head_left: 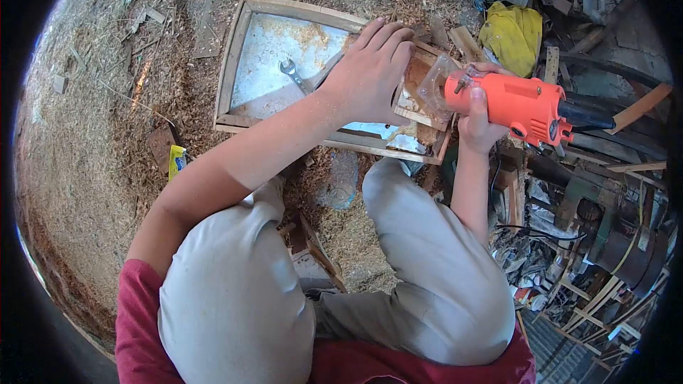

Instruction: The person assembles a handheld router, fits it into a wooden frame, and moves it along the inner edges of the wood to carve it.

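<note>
My right hand (478,117) is wrapped round an orange trim router (523,107), which lies tilted on its side with its clear base toward the left. That base stands against or just beside a piece of wood (417,77) at the right end of a shallow wood-framed tray (229,71). Across the tray reaches my left hand (371,75), its fingers and thumb closed round the wood piece's left side. Part of the wood is hidden under that hand. An open-ended wrench (293,75) lies on the tray's white, stained bottom, left of my left hand.
Sawdust and shavings cover the ground (92,142). A yellow cloth (511,39) lies beyond the router. Wood scraps, a dark machine (605,224) and cables crowd the right side. A small yellow packet (177,161) sits left of my forearm. My knees are close below the tray.
</note>
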The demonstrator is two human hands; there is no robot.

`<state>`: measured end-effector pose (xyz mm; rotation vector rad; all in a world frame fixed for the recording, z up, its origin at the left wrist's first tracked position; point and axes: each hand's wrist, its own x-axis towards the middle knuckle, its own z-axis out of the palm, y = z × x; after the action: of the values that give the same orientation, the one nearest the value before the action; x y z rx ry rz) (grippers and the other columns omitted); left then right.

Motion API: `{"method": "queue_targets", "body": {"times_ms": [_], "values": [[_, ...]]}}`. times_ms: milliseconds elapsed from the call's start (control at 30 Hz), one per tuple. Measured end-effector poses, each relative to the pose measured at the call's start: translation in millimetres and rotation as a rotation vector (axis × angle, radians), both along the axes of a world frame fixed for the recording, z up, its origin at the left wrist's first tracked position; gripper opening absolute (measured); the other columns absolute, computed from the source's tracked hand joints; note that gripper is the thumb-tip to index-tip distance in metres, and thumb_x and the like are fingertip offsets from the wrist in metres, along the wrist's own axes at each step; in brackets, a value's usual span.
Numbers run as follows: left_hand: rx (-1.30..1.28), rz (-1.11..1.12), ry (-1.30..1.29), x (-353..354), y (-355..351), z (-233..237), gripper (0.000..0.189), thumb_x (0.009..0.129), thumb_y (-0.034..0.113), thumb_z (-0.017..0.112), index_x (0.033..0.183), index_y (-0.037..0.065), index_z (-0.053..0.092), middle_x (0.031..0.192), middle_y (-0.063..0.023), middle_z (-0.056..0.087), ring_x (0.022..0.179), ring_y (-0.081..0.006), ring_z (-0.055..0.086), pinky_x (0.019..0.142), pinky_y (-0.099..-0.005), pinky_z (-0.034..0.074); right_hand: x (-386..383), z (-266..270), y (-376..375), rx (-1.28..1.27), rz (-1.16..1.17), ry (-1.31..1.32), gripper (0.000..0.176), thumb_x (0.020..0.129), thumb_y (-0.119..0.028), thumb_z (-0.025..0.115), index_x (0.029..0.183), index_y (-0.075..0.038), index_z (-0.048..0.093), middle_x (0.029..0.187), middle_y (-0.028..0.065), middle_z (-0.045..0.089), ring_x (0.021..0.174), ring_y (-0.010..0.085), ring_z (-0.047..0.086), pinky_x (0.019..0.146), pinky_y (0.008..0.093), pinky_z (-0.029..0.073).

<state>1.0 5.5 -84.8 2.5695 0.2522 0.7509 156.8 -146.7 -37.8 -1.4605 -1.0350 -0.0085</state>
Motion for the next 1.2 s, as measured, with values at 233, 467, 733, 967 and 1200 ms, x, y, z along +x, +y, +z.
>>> {"method": "queue_targets", "body": {"times_ms": [233,467,733,967,1200], "values": [[0.014,0.005,0.029,0,0,0,0.106,0.061,0.057,0.088,0.133,-0.009,0.048,0.146,-0.0231,0.049,0.146,-0.0382,0.040,0.128,-0.0538,0.022,2,-1,1,-0.002,0.000,-0.018,0.055,0.080,-0.010,0.070,0.127,-0.002,0.043,0.110,0.0189,0.065,0.098,0.0273,0.067,0.091,0.0424,0.056],[0.026,0.007,0.057,0,0,1,0.106,0.061,0.055,0.087,0.135,-0.010,0.048,0.147,-0.0232,0.048,0.147,-0.0380,0.039,0.129,-0.0532,0.021,1,-1,3,-0.003,0.007,-0.013,0.054,0.080,-0.009,0.070,0.127,-0.002,0.044,0.110,0.0185,0.065,0.097,0.0279,0.068,0.092,0.0429,0.056],[0.027,0.011,0.069,-1,0,3,0.107,0.063,0.059,0.085,0.135,-0.010,0.048,0.149,-0.0226,0.047,0.147,-0.0374,0.038,0.129,-0.0528,0.021,0,0,4,-0.015,0.028,-0.019,0.054,0.081,-0.010,0.069,0.127,-0.001,0.043,0.110,0.0193,0.065,0.097,0.0280,0.068,0.093,0.0431,0.056],[0.029,0.016,0.050,0,-1,1,0.106,0.064,0.060,0.084,0.135,-0.011,0.048,0.148,-0.0232,0.047,0.147,-0.0379,0.038,0.129,-0.0531,0.021,-8,2,8,0.023,0.036,0.016,0.054,0.082,-0.009,0.069,0.128,-0.001,0.042,0.112,0.0200,0.063,0.098,0.0288,0.068,0.091,0.0437,0.058],[0.011,0.008,0.035,0,0,0,0.106,0.063,0.060,0.085,0.134,-0.010,0.048,0.148,-0.0237,0.047,0.147,-0.0389,0.038,0.128,-0.0534,0.022,3,-1,4,-0.015,0.037,-0.044,0.054,0.082,-0.009,0.069,0.127,-0.002,0.042,0.111,0.0205,0.064,0.098,0.0287,0.068,0.091,0.0435,0.057]]}}
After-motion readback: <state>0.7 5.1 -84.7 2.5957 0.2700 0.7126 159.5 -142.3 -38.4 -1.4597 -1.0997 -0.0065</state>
